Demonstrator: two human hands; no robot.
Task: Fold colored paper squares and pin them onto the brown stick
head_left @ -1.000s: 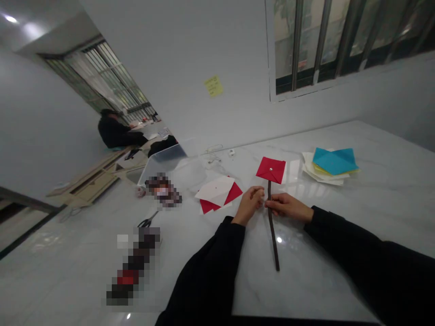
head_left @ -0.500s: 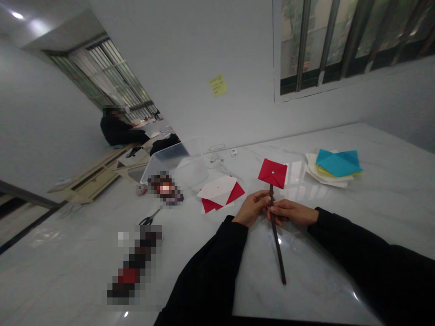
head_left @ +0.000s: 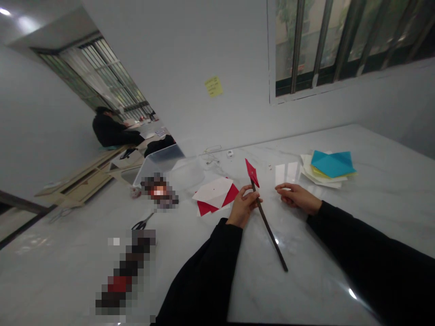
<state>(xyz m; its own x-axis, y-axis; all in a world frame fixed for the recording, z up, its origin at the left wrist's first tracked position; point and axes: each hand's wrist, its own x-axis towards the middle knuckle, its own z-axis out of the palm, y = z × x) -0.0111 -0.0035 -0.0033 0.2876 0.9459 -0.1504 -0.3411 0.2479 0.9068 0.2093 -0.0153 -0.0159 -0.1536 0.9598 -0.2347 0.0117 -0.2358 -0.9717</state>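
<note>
My left hand (head_left: 243, 207) is closed around the upper part of a dark brown stick (head_left: 272, 234), which slants down to the right. At the top of the stick sits a piece of red folded paper (head_left: 252, 172) with a small pale dot at its middle, now seen nearly edge-on. To the right, apart from the stick, my right hand (head_left: 299, 198) hovers over the table with its fingers loosely bent and nothing visible between them. Left of my left hand lie white and red paper sheets (head_left: 215, 192), the white one on top.
A marble-patterned table (head_left: 326, 253) spreads around me. Blue, yellow and white papers (head_left: 333, 164) are stacked at the right. Scissors (head_left: 144, 222) and a clear plastic bin (head_left: 163, 158) lie leftward. Tiny pale bits (head_left: 270, 167) rest behind. Another person (head_left: 108, 129) sits far left.
My right hand has let go of the stick and moved right. My left hand has tilted the stick's top leftward, and the red paper has turned from facing me to nearly edge-on.
</note>
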